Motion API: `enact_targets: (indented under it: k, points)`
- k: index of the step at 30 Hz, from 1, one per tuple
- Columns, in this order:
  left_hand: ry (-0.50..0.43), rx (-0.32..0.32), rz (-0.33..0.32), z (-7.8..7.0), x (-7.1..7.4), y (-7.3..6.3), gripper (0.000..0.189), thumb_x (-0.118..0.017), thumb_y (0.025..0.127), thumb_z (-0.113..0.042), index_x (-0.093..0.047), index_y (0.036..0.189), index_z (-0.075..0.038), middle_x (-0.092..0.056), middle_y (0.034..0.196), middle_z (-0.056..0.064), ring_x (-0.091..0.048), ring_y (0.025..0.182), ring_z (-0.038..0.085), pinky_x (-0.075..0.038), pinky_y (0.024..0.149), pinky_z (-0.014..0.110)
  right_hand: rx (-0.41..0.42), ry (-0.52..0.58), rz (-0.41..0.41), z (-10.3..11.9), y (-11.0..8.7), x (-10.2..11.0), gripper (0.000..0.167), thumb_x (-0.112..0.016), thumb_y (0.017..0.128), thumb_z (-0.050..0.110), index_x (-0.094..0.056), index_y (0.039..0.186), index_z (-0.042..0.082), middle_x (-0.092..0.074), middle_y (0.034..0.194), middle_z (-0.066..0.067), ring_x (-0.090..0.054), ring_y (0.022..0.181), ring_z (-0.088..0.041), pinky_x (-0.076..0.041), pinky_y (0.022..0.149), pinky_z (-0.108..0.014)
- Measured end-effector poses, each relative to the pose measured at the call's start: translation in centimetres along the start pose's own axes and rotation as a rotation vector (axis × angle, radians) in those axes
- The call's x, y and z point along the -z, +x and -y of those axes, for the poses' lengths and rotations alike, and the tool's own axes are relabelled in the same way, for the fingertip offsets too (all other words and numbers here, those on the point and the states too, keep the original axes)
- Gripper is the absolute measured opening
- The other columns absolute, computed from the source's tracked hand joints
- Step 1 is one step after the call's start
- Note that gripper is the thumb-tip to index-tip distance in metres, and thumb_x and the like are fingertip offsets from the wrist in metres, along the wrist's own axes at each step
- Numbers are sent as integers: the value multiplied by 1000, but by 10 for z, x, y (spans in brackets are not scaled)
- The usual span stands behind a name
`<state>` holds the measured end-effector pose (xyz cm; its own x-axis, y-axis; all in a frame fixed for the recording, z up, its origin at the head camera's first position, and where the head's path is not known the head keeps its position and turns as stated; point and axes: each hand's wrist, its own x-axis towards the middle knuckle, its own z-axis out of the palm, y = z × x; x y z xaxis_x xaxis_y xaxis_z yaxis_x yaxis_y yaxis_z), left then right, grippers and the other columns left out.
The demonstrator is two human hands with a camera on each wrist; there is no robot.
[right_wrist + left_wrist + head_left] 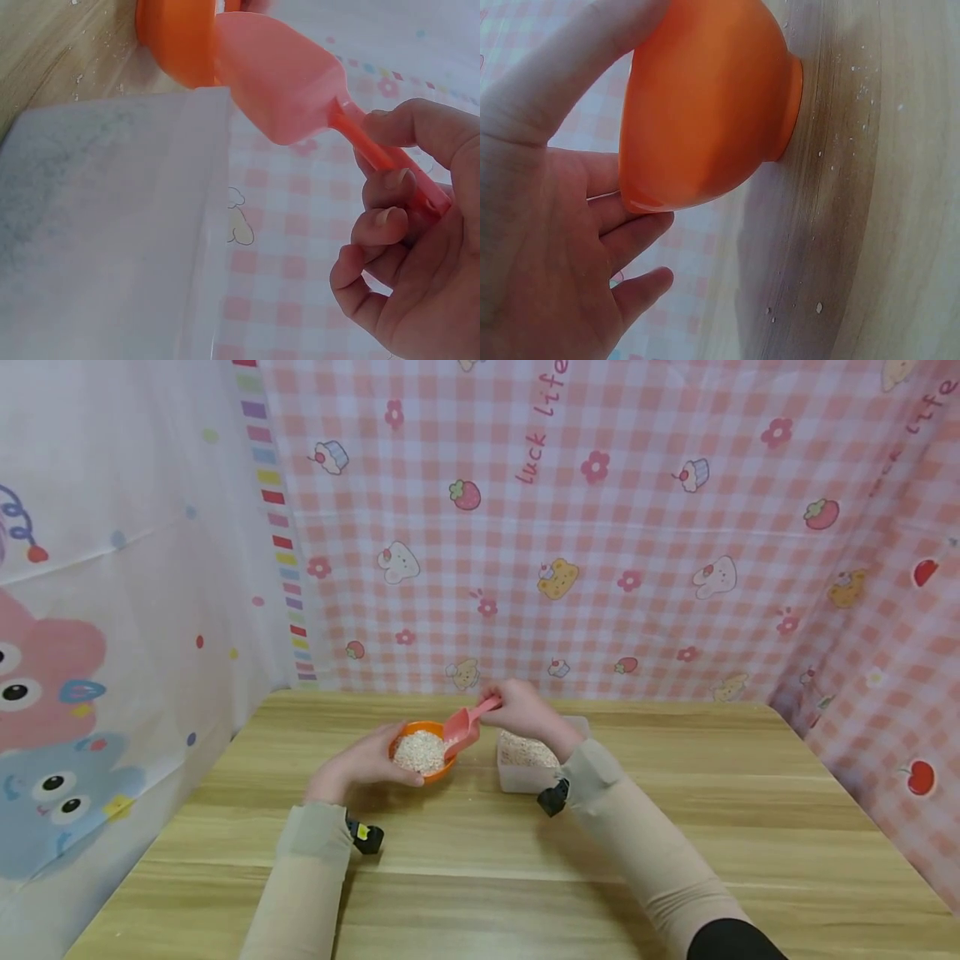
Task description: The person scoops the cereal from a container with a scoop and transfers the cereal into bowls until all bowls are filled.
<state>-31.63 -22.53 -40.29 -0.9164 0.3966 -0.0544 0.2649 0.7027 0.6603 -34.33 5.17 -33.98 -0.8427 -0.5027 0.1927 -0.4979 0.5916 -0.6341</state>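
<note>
An orange bowl (452, 768) holding pale oat-like flakes (420, 752) stands on the table. My left hand (369, 757) grips its rim from the left, thumb on the near side and fingers on the far side. In the left wrist view the bowl (705, 105) rests on its foot. My right hand (525, 706) holds a pink scoop (461, 731) by its handle, the scoop tilted down at the bowl's right rim. Fingers curl round the handle in the right wrist view, where the scoop (281, 79) shows its underside.
Right of the bowl, partly under my right forearm, stands a translucent white container (519, 779) of similar flakes. Small crumbs (820, 307) lie scattered on the wooden table (450, 893). A pink checked cloth (525, 543) hangs behind the table.
</note>
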Motion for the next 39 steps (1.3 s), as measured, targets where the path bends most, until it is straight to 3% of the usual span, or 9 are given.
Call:
enact_targets:
  k: [16, 28, 39]
  points:
    - [-4, 0, -1, -1, 0, -1, 111, -85, 71, -39, -22, 150, 7, -28, 153, 25, -28, 138, 40, -25, 111, 56, -5, 21, -21, 0, -5, 0, 7, -71, 84, 11, -69, 91, 8, -61, 74, -1, -49, 62, -15, -43, 58, -25]
    - [-14, 6, -1, -3, 0, -2, 111, -85, 70, -39, -23, 151, 4, -28, 153, 23, -29, 137, 38, -26, 111, 55, -43, 183, -71, -19, -14, 2, 17, -69, 85, 8, -69, 100, 0, -63, 78, -5, -51, 63, -15, -46, 58, -26]
    - [31, -21, -9, -1, 0, -1, 114, -84, 70, -43, -21, 151, 6, -22, 155, 26, -24, 140, 41, -24, 111, 56, -47, 278, -119, -38, -20, 4, 20, -67, 86, 7, -68, 103, -3, -63, 79, -4, -49, 65, -13, -44, 61, -25]
